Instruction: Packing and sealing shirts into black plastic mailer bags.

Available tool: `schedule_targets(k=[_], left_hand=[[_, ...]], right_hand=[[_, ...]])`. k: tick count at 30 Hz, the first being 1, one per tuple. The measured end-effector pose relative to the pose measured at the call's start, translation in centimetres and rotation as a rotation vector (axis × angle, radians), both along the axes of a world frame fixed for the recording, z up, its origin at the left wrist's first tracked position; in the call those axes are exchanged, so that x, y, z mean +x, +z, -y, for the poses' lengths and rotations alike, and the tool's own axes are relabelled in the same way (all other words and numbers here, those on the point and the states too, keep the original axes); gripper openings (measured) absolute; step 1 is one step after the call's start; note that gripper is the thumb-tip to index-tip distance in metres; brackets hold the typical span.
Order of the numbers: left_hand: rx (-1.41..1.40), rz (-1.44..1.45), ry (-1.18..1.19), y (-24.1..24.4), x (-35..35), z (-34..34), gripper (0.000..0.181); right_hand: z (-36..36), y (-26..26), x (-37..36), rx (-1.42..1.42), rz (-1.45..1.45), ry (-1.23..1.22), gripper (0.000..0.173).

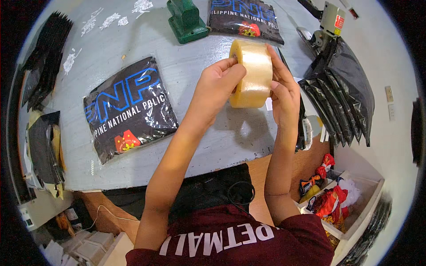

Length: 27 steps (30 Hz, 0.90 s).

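A wide roll of clear packing tape (256, 74) is held up above the grey worktable (206, 146). My left hand (221, 81) grips it from the left, with fingertips at the core and the thumb against the side. On the roll's right side rest the fingers and thumb of my right hand (284, 96). To the left on the table lies a folded black garment in clear plastic (129, 109), bearing large blue and white print. A second packed black garment (246, 20) lies beyond the roll, partly cut off by the frame.
A green metal stand (186, 23) is at the table's far side. Black plastic bags (342, 99) hang at the right, below a grey metal device (332, 20). White paper scraps (109, 20) lie far left. An open drawer (362, 206) with colourful bundles juts out lower right.
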<state>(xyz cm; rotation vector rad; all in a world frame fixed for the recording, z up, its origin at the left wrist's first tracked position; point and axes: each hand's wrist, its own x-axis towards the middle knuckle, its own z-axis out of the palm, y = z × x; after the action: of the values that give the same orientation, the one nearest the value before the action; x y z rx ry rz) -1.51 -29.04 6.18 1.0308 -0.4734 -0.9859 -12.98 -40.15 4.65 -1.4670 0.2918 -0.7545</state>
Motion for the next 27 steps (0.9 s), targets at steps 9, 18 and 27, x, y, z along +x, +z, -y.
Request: schedule_targets(k=[9,18,27], left_hand=[[0.027,-0.019,0.077,-0.9,-0.5,0.3,0.028],[0.022,0.007,0.147,-1.0,-0.8,0.5,0.031],[0.017,0.007,0.171,-0.9,-1.1,0.5,0.031]], right_hand=[[-0.1,-0.4,0.0,-0.045,0.012,0.012,0.06],[-0.3,-0.4,-0.1,-0.077,0.038,0.008,0.059],[-0.2,-0.5,-0.2,-0.085,0.035,0.006,0.06]])
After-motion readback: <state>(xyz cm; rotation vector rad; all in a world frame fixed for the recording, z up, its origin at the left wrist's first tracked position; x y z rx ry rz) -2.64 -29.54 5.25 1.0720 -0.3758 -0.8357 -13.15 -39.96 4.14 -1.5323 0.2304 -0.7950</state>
